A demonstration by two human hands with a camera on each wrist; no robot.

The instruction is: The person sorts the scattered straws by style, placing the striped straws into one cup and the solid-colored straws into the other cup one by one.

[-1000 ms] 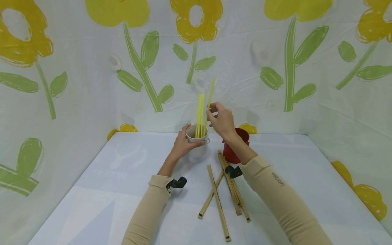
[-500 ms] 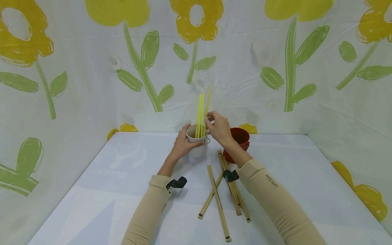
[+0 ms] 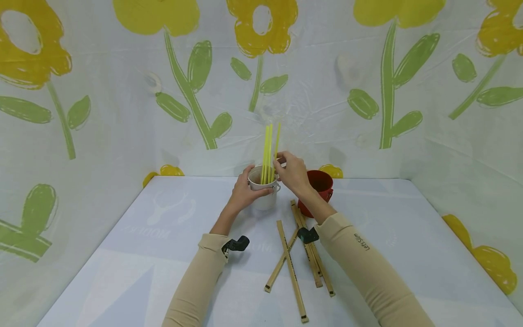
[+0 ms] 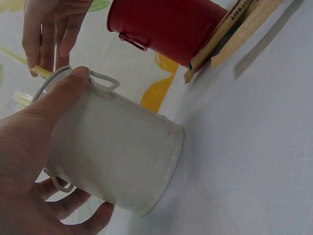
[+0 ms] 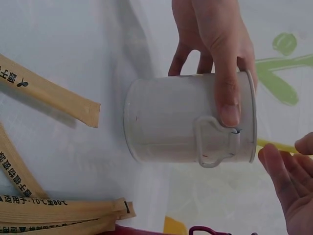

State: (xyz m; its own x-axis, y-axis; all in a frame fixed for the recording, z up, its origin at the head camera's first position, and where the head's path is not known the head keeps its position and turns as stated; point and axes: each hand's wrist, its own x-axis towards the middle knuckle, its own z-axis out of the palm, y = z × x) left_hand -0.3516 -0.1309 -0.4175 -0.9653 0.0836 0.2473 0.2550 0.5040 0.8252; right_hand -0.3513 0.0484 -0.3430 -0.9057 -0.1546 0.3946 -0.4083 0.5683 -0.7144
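My left hand [image 3: 244,191] grips a small white metal cup [image 3: 264,196] standing on the table; its thumb lies along the cup's rim [image 5: 230,93]. Several yellow straws [image 3: 267,150] stand upright in the cup. Just right of the rim, my right hand [image 3: 291,171] pinches the rightmost yellow straw [image 3: 277,141] between thumb and fingertips [image 4: 46,54]. The left wrist view shows the cup's wall [image 4: 112,152] with my left hand [image 4: 29,147] wrapped round it.
A red bucket [image 3: 320,188] stands right behind my right wrist. Several paper-wrapped chopstick sleeves [image 3: 292,263] lie scattered on the pale table [image 3: 163,254] in front of the cup. Flower-printed cloth walls [image 3: 102,113] close in the back and both sides.
My right hand has come down toward the cup, lowering the tilted straw until it stands with the others. The left hand and cup have stayed put.
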